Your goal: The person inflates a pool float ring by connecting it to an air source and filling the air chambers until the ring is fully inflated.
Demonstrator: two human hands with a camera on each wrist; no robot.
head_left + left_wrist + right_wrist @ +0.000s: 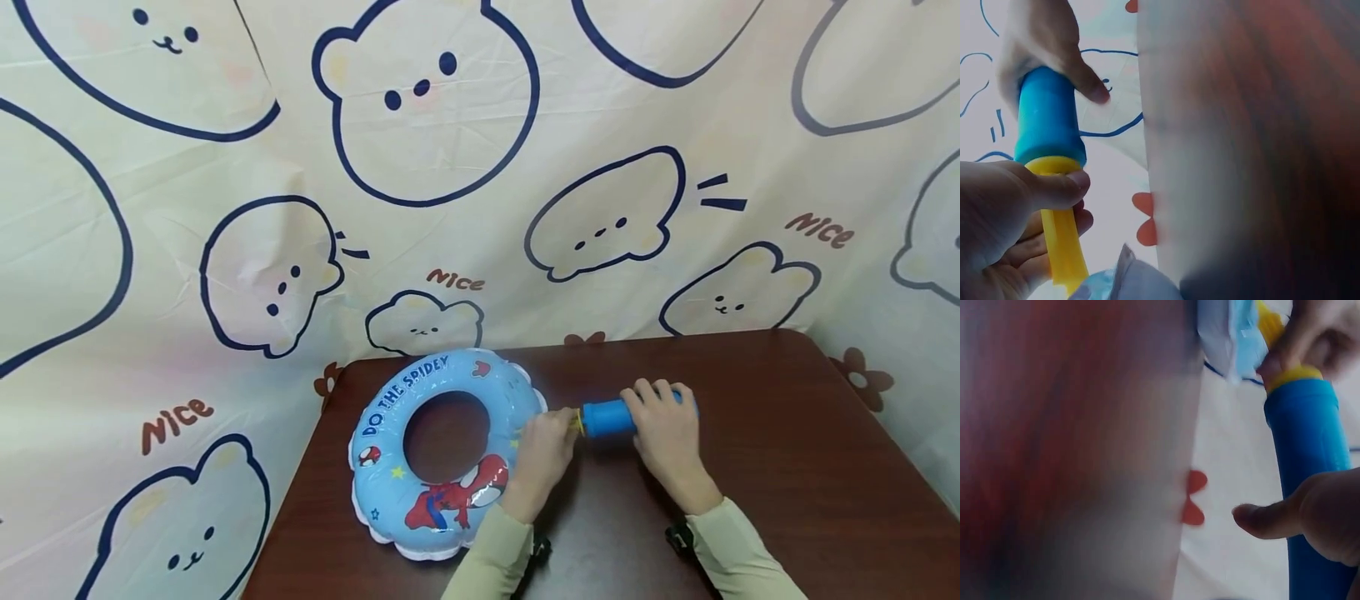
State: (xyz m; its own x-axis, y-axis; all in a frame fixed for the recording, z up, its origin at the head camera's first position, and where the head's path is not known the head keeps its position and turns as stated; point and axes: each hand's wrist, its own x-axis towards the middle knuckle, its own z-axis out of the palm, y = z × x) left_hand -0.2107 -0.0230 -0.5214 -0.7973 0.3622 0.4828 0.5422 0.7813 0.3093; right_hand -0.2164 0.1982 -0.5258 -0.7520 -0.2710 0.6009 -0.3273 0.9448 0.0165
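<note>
A blue hand pump (606, 418) with a yellow nozzle (1060, 234) is held level between both hands, over the right part of the table. My left hand (543, 458) grips the yellow nozzle close to the blue barrel, thumb across it in the left wrist view. Around the blue barrel (1304, 434) my right hand (666, 433) curls its fingers, while its thumb sticks out to the side. Just left of the left hand lies an inflated light-blue swim ring (381, 467) with a red cartoon figure. The nozzle's tip meets the ring's edge, where the contact itself is hidden.
The dark brown wooden table (787, 467) extends to the right and front of the hands. Behind it hangs a pale cloth (480, 250) printed with bear outlines. Black straps (680, 540) circle the wrists below light green sleeves (738, 546).
</note>
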